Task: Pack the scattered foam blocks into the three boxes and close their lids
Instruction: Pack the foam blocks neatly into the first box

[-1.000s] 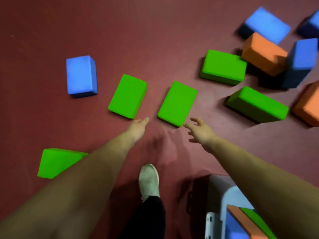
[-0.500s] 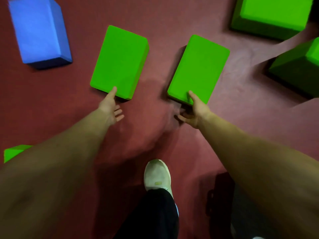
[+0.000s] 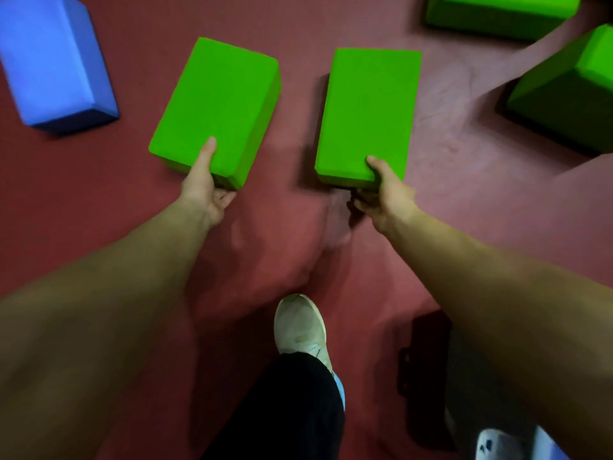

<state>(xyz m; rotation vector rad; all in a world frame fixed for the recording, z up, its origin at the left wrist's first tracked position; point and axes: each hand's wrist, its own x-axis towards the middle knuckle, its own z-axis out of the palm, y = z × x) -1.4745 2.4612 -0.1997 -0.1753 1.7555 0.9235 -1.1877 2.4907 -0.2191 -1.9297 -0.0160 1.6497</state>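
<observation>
1. Head view: the left hand (image 3: 205, 190) grips the near end of the left green rectangular foam block (image 3: 215, 107), thumb on top and fingers curled underneath.
2. The right hand (image 3: 388, 190) grips the right green rectangular foam block (image 3: 368, 114) the same way.
3. The two blocks sit side by side, apart, over the dark red floor (image 3: 464, 180).
4. A blue rectangular foam block (image 3: 53, 61) lies far left.

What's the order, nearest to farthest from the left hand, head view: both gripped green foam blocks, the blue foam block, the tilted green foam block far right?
1. Left green foam block: in the left hand itself.
2. Right green foam block, held by the right hand, and blue foam block, upper left: too close to call.
3. Tilted green foam block: far right.
</observation>
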